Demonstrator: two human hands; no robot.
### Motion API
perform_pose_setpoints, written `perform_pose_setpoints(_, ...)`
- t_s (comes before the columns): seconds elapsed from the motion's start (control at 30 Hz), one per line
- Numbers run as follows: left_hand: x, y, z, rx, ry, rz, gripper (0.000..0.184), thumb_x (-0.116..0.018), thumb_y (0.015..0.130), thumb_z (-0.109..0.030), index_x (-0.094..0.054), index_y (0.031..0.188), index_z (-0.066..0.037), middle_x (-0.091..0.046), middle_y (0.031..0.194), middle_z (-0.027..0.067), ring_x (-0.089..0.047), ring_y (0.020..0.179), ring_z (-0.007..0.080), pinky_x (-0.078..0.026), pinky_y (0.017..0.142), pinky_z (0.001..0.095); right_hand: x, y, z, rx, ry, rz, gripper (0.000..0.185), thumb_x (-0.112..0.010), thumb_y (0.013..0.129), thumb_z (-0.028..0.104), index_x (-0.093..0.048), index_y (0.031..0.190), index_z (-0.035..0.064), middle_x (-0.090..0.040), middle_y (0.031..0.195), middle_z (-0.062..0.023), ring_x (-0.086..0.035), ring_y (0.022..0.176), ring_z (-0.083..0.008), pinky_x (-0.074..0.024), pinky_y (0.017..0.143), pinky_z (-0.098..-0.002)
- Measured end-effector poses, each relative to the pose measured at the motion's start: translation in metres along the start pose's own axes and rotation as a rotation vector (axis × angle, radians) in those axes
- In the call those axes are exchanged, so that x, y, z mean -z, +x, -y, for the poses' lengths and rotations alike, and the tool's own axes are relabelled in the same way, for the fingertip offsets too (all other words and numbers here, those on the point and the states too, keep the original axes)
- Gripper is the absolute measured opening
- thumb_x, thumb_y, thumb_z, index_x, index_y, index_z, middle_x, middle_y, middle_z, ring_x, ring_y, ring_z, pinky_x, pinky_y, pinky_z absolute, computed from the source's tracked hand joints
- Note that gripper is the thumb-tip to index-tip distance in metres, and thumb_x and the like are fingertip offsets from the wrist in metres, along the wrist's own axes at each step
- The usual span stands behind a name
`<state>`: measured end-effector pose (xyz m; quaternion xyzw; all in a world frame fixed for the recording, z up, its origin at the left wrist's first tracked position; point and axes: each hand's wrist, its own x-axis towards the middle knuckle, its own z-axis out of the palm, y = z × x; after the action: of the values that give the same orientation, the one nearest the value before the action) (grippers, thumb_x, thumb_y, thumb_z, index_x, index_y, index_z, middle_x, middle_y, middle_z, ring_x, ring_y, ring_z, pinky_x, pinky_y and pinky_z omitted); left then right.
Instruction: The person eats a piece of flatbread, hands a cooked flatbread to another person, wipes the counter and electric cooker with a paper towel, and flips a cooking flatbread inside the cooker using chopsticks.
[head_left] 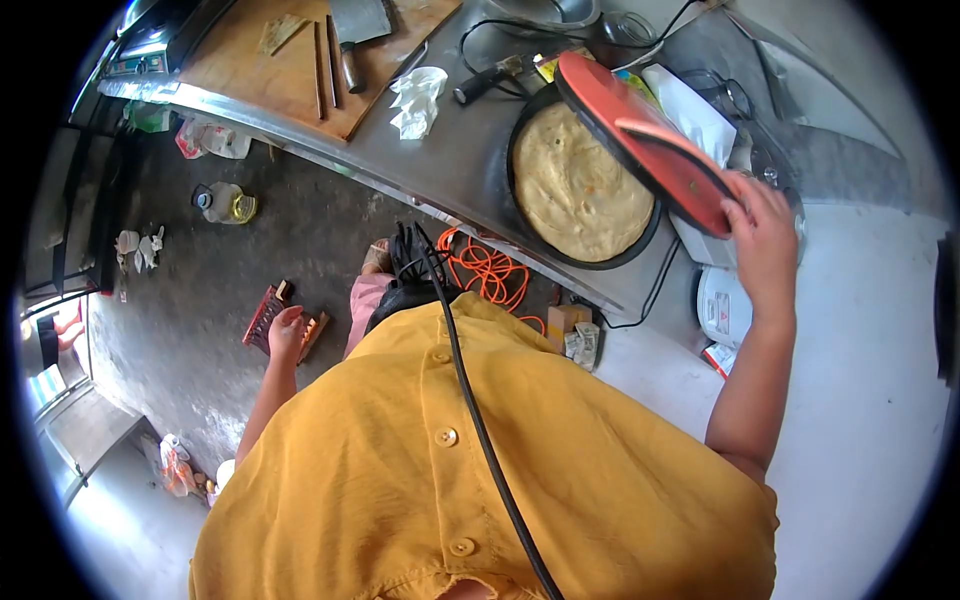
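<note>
My right hand grips the near right rim of a red lid, its thumb on the red top. The lid is tilted up and hangs over the right side of a round black electric pan. Pale, lumpy dough spreads across most of the pan's inside. The lid hides the dough's right edge. Away from the counter, my left hand hangs low at my side with its fingers curled; I see nothing in it. Behind it on the floor is a dark red basket.
Left of the pan, a wooden board carries a cleaver and two thin sticks. Crumpled tissue and a black-handled tool lie between. An orange cable coils below the counter. A bottle stands on the floor.
</note>
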<state>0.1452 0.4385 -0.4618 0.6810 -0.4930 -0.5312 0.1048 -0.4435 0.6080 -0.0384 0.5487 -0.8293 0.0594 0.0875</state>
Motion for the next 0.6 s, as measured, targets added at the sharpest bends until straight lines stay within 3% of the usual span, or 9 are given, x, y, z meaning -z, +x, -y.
perform_pose_setpoints(0.2,0.010,-0.003,-0.008,0.037,0.083,-0.029,0.027,-0.056,0.091,-0.006,-0.066,0.115,-0.001,-0.068,0.095,0.0049,-0.061,0.075,0.0122,-0.051,0.069,0.0256,-0.025,-0.033,0.020,-0.046,0.112,0.071,0.030,-0.069,0.084,0.011,-0.064,0.112,0.0043,-0.065,0.106,-0.0115,-0.059,0.098,-0.0316,-0.0475,0.088,-0.0397)
perform_pose_setpoints(0.4,0.007,-0.001,-0.024,0.006,0.072,-0.054,0.025,-0.056,0.092,-0.006,-0.068,0.114,-0.002,-0.069,0.098,0.0060,-0.063,0.079,0.0140,-0.052,0.073,0.0271,-0.081,-0.067,0.040,-0.048,0.226,0.331,0.032,-0.075,0.077,0.012,-0.062,0.105,0.0063,-0.064,0.101,-0.0107,-0.059,0.098,-0.0324,-0.0482,0.084,-0.0409)
perform_pose_setpoints(0.6,0.000,-0.001,-0.023,-0.042,0.042,-0.031,0.026,-0.057,0.092,-0.007,-0.067,0.115,-0.003,-0.069,0.096,0.0056,-0.062,0.077,0.0126,-0.051,0.070,0.0270,-0.131,-0.085,0.050,-0.024,0.234,0.361,0.032,-0.077,0.073,0.011,-0.060,0.099,0.0069,-0.062,0.098,-0.0101,-0.058,0.095,-0.0325,-0.0481,0.082,-0.0418)
